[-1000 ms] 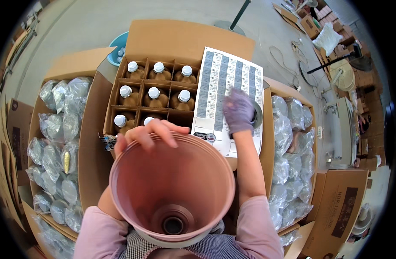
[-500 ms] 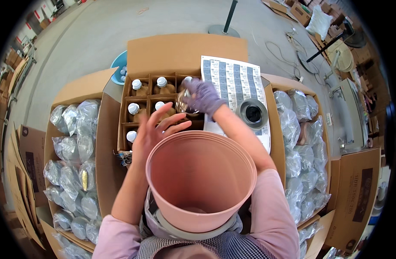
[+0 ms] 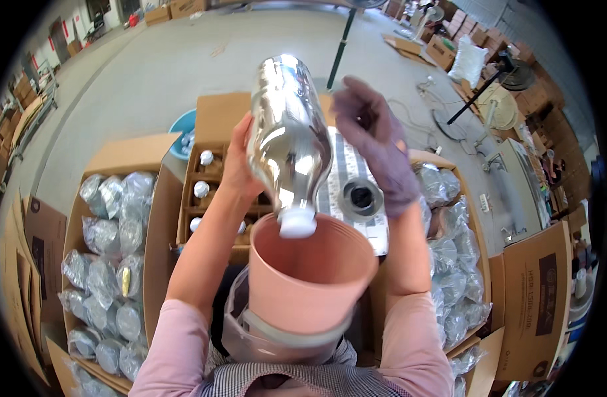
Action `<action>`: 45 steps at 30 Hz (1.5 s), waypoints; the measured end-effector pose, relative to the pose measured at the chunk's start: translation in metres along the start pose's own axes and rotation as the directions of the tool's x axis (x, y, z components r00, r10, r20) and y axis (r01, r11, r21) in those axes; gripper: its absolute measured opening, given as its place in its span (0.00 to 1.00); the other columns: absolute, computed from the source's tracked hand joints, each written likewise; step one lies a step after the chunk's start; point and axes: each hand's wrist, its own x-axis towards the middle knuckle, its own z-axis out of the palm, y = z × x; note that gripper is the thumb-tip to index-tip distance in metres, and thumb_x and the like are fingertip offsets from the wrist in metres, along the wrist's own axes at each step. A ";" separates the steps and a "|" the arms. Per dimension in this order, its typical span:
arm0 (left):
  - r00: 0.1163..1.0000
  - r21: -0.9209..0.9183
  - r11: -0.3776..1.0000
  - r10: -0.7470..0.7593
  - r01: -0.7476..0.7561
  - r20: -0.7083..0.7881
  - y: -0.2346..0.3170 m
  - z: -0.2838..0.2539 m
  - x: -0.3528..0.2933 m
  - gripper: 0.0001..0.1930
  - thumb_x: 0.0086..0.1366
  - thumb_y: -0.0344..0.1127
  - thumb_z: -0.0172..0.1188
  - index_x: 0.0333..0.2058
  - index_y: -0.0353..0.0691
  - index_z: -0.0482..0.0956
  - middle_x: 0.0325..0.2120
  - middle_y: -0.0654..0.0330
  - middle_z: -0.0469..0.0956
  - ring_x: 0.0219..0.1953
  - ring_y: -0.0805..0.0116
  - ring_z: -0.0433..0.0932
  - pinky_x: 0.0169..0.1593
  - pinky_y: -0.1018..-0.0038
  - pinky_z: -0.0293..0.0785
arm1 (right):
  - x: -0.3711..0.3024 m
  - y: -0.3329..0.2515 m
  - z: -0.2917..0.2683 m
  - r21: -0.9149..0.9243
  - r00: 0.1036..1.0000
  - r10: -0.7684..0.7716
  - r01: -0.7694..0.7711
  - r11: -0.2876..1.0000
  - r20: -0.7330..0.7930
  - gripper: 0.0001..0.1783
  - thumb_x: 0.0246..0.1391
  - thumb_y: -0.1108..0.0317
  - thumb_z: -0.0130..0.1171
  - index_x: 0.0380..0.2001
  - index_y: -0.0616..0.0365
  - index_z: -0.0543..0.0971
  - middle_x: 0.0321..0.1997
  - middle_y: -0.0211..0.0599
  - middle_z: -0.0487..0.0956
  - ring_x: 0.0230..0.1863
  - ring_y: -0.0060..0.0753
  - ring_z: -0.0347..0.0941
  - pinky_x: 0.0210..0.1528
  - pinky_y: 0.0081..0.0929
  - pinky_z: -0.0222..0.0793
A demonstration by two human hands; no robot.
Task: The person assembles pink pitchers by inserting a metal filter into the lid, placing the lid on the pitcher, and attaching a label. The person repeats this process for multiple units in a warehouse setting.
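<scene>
Bottle: shiny silver bottle (image 3: 287, 132) raised high in mid-view, tilted, white cap (image 3: 297, 223) pointing down and sitting just over the rim of the pink bucket (image 3: 310, 278); held that way so anything leaving the neck would drop inside.
Left hand: bare left hand (image 3: 241, 165) behind the bottle's body, grip clenched round it from the far side, carrying the weight.
Right hand: right hand (image 3: 376, 149) in a purple glove, fingers spread and curved, close beside the bottle's upper end; grip released, whether touching cannot be told.
Bucket: wide mouth up, pressed against the chest between both forearms, so both hands stay free.
Divided carton: cardboard box with cells (image 3: 207, 198) beyond the left arm, white-capped bottles upright in separate compartments.
Side cartons: open box of clear bagged bottles (image 3: 108, 264) at left, another such box (image 3: 452, 264) at right, within arm's reach.
Sheet: printed label sheet (image 3: 346, 178) lying flat across the boxes, a dark round roll (image 3: 361, 196) resting on it.
</scene>
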 end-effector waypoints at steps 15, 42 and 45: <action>0.996 0.526 0.846 0.058 -0.088 0.074 -0.019 -0.038 -0.127 0.55 0.57 0.70 0.57 0.68 0.33 0.48 0.61 0.52 0.64 0.60 0.63 0.68 0.60 0.68 0.67 | -0.067 -0.010 0.038 0.269 0.957 0.188 -0.245 0.932 0.220 0.54 0.42 0.64 0.69 0.70 0.53 0.51 0.55 0.40 0.68 0.57 0.31 0.66 0.61 0.31 0.61; 0.972 0.496 0.853 0.049 -0.161 0.231 -0.029 0.001 -0.144 0.34 0.69 0.46 0.48 0.64 0.23 0.57 0.62 0.42 0.65 0.63 0.58 0.66 0.65 0.68 0.58 | -0.050 -0.077 0.059 -0.453 0.521 0.367 0.043 0.890 0.771 0.28 0.49 0.61 0.66 0.55 0.55 0.76 0.48 0.43 0.81 0.48 0.36 0.77 0.52 0.28 0.71; 0.986 0.594 0.796 0.022 -0.117 0.164 -0.033 0.008 -0.142 0.48 0.63 0.61 0.48 0.65 0.21 0.52 0.61 0.41 0.64 0.61 0.54 0.67 0.65 0.62 0.60 | -0.061 -0.058 0.060 -0.511 0.615 0.307 0.185 0.840 0.727 0.26 0.50 0.48 0.61 0.48 0.53 0.80 0.41 0.44 0.82 0.44 0.44 0.78 0.48 0.34 0.73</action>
